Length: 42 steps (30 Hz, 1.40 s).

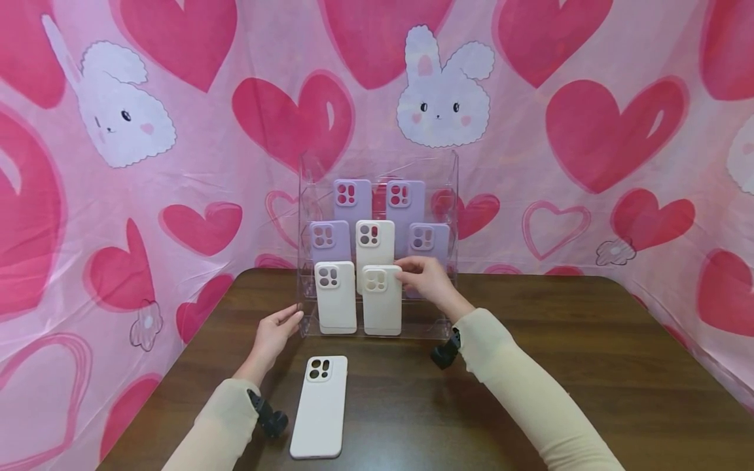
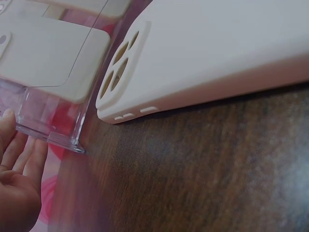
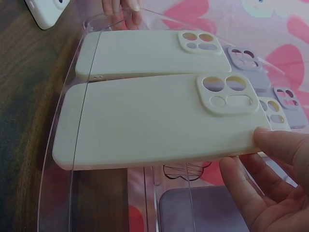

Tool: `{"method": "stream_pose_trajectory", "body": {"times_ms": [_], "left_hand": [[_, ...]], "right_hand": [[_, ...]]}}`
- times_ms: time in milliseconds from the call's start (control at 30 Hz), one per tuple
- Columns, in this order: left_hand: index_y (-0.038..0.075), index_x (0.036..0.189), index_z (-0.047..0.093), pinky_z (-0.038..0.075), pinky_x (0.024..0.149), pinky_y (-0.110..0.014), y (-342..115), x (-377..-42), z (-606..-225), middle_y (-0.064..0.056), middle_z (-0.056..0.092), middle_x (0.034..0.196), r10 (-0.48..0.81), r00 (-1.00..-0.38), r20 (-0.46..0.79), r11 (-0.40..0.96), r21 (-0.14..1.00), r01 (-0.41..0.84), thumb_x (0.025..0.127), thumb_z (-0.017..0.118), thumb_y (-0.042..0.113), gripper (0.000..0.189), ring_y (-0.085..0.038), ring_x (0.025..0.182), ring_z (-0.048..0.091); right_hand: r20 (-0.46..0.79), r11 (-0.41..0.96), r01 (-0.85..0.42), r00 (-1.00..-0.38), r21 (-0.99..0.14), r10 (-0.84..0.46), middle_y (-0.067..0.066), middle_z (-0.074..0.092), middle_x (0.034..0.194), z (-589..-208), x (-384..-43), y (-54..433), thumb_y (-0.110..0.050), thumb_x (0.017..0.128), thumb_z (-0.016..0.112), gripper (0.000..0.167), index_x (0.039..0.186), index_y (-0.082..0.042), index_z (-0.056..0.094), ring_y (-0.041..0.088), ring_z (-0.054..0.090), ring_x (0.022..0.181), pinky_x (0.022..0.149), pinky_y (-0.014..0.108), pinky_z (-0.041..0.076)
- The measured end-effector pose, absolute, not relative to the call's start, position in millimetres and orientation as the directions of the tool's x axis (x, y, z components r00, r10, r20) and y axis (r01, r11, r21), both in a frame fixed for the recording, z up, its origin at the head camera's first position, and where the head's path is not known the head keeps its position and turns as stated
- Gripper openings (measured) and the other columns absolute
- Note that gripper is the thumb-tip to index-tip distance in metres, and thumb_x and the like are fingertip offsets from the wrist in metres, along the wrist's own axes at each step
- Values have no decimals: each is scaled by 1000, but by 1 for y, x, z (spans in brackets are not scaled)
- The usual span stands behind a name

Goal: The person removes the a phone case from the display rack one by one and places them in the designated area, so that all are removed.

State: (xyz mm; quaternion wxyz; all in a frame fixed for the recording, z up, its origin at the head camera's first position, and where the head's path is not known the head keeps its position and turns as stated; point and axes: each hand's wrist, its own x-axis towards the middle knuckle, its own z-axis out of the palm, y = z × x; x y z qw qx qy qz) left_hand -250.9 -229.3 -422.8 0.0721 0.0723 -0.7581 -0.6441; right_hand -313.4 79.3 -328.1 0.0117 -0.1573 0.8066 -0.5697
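My right hand point(image 1: 429, 280) pinches the upper right edge of a white phone case point(image 1: 381, 307) between thumb and fingers. That case stands in the front tier of a clear stepped display stand point(image 1: 424, 327), its bottom behind the low lip in the right wrist view. Beside it on the left, another white case point(image 1: 337, 304) leans in the same tier. At the stand's lower left side, my left hand point(image 1: 274, 339) grips the clear edge, thumb on one face and fingers on the other. A third white case point(image 1: 319, 412) lies flat on the table, camera cutouts toward the stand.
Behind, the middle tier holds a white case point(image 1: 374, 245) between two lilac cases, one left point(image 1: 330, 242) and one right point(image 1: 429, 242). Two more lilac cases point(image 1: 353, 203) stand on the top tier. A pink heart-patterned cloth point(image 1: 506, 163) hangs behind the brown wooden table point(image 1: 559, 353).
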Motion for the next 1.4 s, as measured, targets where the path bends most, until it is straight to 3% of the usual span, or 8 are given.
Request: {"method": "stream_pose_trajectory", "body": {"times_ms": [833,1067,1400], "left_hand": [[-6,130,48,44,93,-34,-228,-250,-422,-20,45,133,-204,-979,16,132,991,-12,93,56,15,43,-32,114,50],[-5,130,47,42,94,-34,-228,-250,-422,-20,46,132,-209,-978,5,134,991,-24,93,56,17,44,-32,114,50],[-5,128,50,43,94,-41,-228,-246,-422,-23,47,130,-198,-979,55,162,987,23,89,62,27,51,-33,110,54]], "right_hand": [[245,259,-321,-927,-911,-284,14,65,97,-296,-296,93,-11,84,68,28,108,1,64,25,62,85,75,35,56],[256,254,-347,-909,-903,-330,14,65,95,-303,-285,97,-10,84,68,26,107,2,64,24,63,81,74,36,56],[186,217,-282,-907,-935,-378,14,65,92,-324,-273,102,-9,84,68,28,107,5,63,25,64,76,71,39,56]]}}
